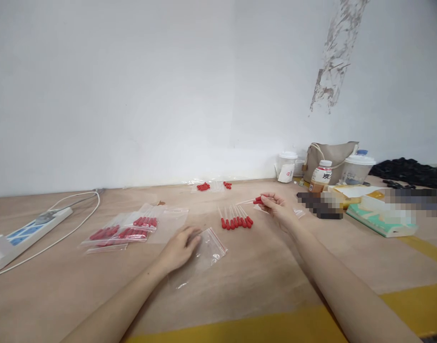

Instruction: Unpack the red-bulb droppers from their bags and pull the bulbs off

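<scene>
Apparently, from my remote feed, the bagged work sits leftmost: several filled zip bags. My left hand curls against an empty-looking zip bag, grip unclear. Rightward on the desk, a row of red-tipped sticks lies unbagged; my right hand pinches more sticks.

"炭" can be read on bottle, beyond and right of right hand; cup logo can't be read.
</scene>
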